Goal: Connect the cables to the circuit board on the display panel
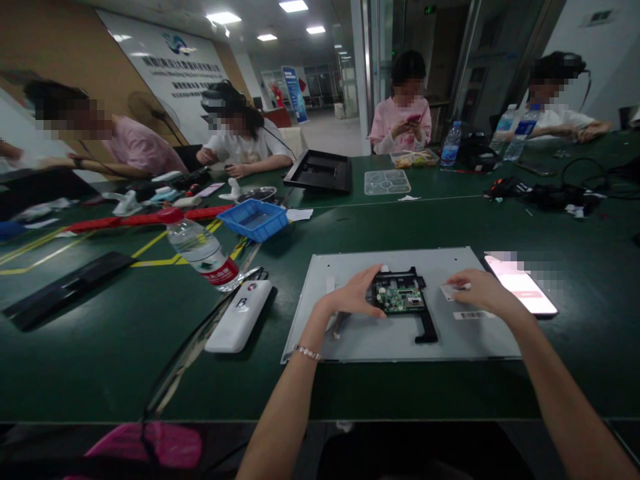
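1. Table [400,393], green; a strip of its top separates its near edge from the panel
2. Panel [380,347], grey, flat, near edge roughly parallel to the table's
3. Circuit board [400,300], green, set in a black bracket [427,328], mid-panel, inside all edges
4. Left hand [353,293], thumb and fingers spread at the board's left edge; cannot tell whether gripping
5. Right hand [483,291], fingertips at a small white label [447,292]; pinched or merely touched, cannot tell
6. Phone [525,290], lit, just beside the panel's right edge
7. White power bank [233,327], left, a narrow gap from the panel
8. Bottle [203,257], tilted in view, beyond it
9. Blue tray [273,230], farther
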Demonstrator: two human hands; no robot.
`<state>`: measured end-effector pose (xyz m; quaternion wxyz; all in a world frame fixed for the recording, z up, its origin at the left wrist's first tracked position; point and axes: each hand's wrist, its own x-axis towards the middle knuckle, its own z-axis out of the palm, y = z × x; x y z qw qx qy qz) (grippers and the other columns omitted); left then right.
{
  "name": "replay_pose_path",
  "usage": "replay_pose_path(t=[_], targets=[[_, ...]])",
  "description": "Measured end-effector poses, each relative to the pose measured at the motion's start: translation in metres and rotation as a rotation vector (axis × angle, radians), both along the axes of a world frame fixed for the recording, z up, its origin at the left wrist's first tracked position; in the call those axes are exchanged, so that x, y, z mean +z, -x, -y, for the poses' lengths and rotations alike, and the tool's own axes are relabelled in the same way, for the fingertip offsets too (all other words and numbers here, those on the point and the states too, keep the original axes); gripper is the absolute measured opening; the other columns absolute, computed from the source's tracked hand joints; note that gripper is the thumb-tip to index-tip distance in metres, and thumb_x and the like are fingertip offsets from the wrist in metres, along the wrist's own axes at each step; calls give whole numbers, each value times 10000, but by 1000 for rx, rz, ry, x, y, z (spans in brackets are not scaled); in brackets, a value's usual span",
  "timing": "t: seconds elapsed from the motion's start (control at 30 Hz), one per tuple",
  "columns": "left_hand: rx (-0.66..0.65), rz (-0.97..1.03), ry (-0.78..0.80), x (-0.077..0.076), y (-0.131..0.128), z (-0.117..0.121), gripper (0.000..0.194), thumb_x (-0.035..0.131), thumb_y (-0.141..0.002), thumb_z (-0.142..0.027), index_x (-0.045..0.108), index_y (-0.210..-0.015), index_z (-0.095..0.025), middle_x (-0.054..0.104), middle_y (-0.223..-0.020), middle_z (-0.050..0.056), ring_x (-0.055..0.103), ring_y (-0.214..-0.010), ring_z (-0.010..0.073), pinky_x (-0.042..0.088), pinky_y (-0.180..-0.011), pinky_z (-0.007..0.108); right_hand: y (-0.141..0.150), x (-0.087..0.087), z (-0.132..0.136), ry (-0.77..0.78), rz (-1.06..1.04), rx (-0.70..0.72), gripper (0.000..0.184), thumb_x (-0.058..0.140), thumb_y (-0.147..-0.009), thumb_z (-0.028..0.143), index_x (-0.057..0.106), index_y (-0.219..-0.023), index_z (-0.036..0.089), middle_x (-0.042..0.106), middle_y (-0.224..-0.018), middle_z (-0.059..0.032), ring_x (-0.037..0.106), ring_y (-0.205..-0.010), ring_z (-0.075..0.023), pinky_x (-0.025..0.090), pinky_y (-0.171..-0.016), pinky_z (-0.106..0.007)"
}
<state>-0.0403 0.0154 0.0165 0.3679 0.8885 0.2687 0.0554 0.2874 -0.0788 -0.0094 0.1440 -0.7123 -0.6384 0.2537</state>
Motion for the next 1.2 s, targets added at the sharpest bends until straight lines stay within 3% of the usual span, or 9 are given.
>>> replay_pose_path(t=[0.43,0.57,0.77,0.97,1.2], targets=[[1,26,27,1,0,1,1145,723,-589,-485,55,-1474,-197,113,-1524,144,109,-1385,373,86,-1120,536,4,5,1,8,-110,-18,251,581,-742,195,683,-970,227,701,-956,-48,656,-865,-200,500,-775,-314],[3,10,34,2,0,1,1143,722,-593,-485,56,-1472,-184,103,-1524,155,105,-1387,371,87,-1121,533,14,8,2,25,-280,7,263,619,-735,247,682,-987,212,699,-1006,-54,660,-877,-195,507,-786,-304],[15,14,22,2,-1,2,1168,731,-573,-497,55,-1473,-185,111,-1523,157,114,-1383,378,91,-1119,532,34,11,3,82,-529,145,147,609,-740,262,708,-813,182,659,-1144,-52,633,-975,-184,494,-856,-282],[10,-3,14,0,-1,0,1171,724,-579,-508,36,-1475,-198,100,-1528,143,119,-1382,377,97,-1122,527,33,9,0,84,-429,156,171,606,-763,296,708,-865,205,703,-977,-42,631,-934,-192,485,-862,-326],[0,-18,-7,-1,0,-1,1167,721,-597,-520,36,-1474,-169,91,-1527,154,113,-1387,360,107,-1132,497,26,10,2,77,-461,186,207,572,-788,331,690,-894,198,699,-957,-44,634,-903,-186,482,-832,-307]])
